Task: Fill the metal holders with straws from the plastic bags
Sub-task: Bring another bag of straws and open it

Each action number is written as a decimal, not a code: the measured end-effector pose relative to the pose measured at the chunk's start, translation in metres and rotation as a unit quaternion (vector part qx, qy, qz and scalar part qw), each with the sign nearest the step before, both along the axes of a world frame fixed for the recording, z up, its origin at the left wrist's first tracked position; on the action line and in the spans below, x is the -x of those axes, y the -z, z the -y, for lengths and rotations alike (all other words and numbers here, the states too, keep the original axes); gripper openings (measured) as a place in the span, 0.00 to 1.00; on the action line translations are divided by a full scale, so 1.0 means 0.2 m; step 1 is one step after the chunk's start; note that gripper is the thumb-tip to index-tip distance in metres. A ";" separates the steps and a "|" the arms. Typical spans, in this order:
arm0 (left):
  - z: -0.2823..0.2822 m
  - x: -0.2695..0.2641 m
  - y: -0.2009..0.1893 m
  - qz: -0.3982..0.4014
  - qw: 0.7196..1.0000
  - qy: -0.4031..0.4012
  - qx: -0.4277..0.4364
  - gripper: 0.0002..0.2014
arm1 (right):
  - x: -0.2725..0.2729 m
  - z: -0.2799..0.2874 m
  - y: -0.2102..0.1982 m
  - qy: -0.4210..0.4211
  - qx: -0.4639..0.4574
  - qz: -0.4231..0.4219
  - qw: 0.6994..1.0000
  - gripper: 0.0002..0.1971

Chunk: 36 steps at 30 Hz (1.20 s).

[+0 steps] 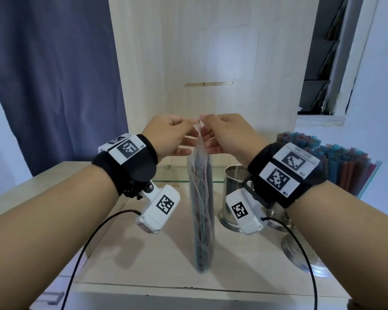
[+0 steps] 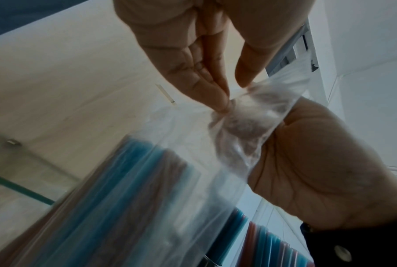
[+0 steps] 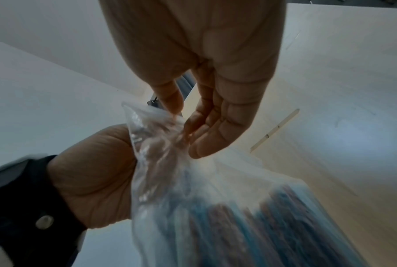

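A clear plastic bag (image 1: 201,211) of blue and reddish straws hangs upright over the table, its bottom close to the surface. My left hand (image 1: 184,133) and right hand (image 1: 211,133) both pinch its crumpled top from either side. In the left wrist view my left fingertips (image 2: 221,106) pinch the bag's neck (image 2: 238,126) and the right hand (image 2: 307,162) grips it from beyond. In the right wrist view the right thumb and fingers (image 3: 181,115) pinch the bag (image 3: 215,207). An empty perforated metal holder (image 1: 234,189) stands just right of the bag.
Two more metal holders (image 1: 300,249) stand at the right, partly hidden by my right wrist. Behind them stand bundles of coloured straws (image 1: 349,166) in clear wrap. A glass shelf (image 1: 173,175) and a pale wooden panel (image 1: 199,63) stand behind the table (image 1: 143,253). Cables trail from both wrists.
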State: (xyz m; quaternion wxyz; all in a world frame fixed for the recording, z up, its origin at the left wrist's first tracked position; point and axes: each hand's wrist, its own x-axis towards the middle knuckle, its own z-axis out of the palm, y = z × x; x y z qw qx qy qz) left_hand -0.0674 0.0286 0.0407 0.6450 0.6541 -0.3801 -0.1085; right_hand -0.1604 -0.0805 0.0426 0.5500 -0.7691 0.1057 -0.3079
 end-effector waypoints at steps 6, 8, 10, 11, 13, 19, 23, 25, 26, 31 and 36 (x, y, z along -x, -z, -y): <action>-0.01 0.01 -0.02 -0.046 0.999 -0.004 -0.010 0.11 | 0.02 -0.02 -0.06 -0.018 -0.004 -0.046 0.999 0.12; -0.02 0.01 -0.02 -0.056 0.998 0.000 -0.011 0.09 | 0.02 -0.03 -0.07 -0.021 -0.008 -0.051 0.998 0.12; -0.02 0.02 -0.03 -0.060 0.998 0.007 -0.011 0.07 | 0.02 -0.03 -0.07 -0.017 -0.009 -0.050 0.999 0.11; -0.02 0.02 -0.04 -0.058 0.998 0.011 -0.014 0.06 | 0.03 -0.03 -0.08 -0.011 -0.003 -0.051 0.999 0.11; -0.02 0.02 -0.04 -0.051 0.998 0.018 -0.021 0.05 | 0.03 -0.03 -0.08 0.006 0.019 -0.060 0.998 0.11; -0.02 0.04 -0.02 -0.037 0.999 0.026 -0.013 0.06 | 0.05 -0.02 -0.11 0.021 0.033 -0.094 0.995 0.12; -0.04 0.05 -0.02 -0.014 0.999 0.036 -0.019 0.07 | 0.07 -0.02 -0.13 0.010 0.028 -0.108 0.994 0.11; -0.04 0.05 -0.03 0.000 0.999 0.038 -0.023 0.09 | 0.08 -0.02 -0.14 0.005 0.021 -0.113 0.993 0.11; -0.04 0.05 -0.03 0.002 0.999 0.037 -0.024 0.09 | 0.08 -0.02 -0.14 0.002 0.018 -0.115 0.993 0.10; -0.05 0.04 -0.03 -0.010 0.999 0.040 -0.014 0.08 | 0.09 0.00 -0.13 -0.047 -0.034 -0.121 0.991 0.07; -0.06 0.06 -0.05 -0.073 0.996 0.055 0.010 0.08 | 0.08 0.02 -0.09 -0.112 -0.106 -0.092 0.984 0.10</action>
